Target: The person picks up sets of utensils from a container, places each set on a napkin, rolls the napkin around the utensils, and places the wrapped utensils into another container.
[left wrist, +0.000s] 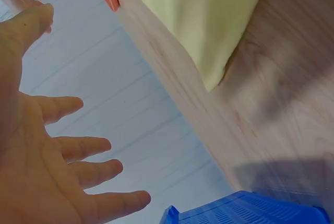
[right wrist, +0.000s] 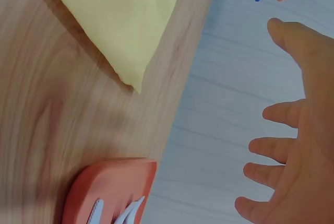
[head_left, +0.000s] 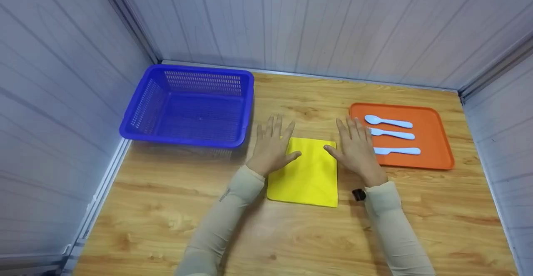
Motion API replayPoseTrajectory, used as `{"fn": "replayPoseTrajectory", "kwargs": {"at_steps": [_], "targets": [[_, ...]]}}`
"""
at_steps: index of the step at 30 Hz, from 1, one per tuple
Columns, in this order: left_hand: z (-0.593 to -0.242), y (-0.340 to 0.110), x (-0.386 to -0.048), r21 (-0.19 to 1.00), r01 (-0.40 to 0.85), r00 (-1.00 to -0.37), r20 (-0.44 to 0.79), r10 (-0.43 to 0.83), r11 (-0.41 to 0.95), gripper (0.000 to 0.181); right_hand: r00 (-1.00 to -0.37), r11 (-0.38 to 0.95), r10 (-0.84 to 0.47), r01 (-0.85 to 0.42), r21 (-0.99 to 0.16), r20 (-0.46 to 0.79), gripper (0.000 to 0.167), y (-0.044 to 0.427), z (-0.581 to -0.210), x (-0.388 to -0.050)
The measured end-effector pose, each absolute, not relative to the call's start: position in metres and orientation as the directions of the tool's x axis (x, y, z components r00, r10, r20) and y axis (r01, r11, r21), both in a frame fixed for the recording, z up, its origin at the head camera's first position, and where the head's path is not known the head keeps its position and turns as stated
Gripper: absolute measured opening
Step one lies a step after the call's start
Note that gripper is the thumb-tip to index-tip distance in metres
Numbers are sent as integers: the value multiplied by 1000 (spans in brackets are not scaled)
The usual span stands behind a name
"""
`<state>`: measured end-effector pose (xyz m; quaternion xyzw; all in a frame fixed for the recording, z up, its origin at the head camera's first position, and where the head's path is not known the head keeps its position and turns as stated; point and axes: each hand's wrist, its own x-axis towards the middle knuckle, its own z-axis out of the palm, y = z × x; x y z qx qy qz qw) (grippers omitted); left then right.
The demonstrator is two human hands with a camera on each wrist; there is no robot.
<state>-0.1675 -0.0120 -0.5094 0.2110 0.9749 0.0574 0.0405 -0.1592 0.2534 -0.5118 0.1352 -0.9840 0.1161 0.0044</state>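
Note:
A yellow cloth, square and flat, lies on the wooden table between the two hands. Over its left edge is the left hand, fingers spread and palm down; the left wrist view has this hand raised off the cloth. The right hand is spread beside the cloth's right edge, near the orange tray. In the right wrist view that hand hangs above the table, holding nothing, with a cloth corner visible. Neither hand grips anything.
A blue basket stands at the back left. On the right, an orange tray holds a white spoon, fork and knife. Panelled walls enclose the table's back and sides.

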Motion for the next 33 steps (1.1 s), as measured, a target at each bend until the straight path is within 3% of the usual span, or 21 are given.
{"fn": "replayPoseTrajectory", "kwargs": {"at_steps": [4, 10, 18, 33], "targets": [[-514, -15, -162, 161, 412, -904, -55, 425, 897, 87, -954, 922, -299, -297, -248, 32, 87, 250, -516, -158], [-526, -17, -149, 156, 456, -886, -5, 463, 876, 77, -919, 848, -377, -392, -356, 114, 70, 243, -529, -157], [-544, -18, -113, 152, 515, -857, 106, 504, 844, 48, -861, 785, -489, -505, -360, 140, 42, 236, -549, -158], [-571, -15, -72, 81, 543, -821, 260, 508, 836, 18, -860, 796, -510, -478, -371, 14, 37, 237, -566, -161]]}}
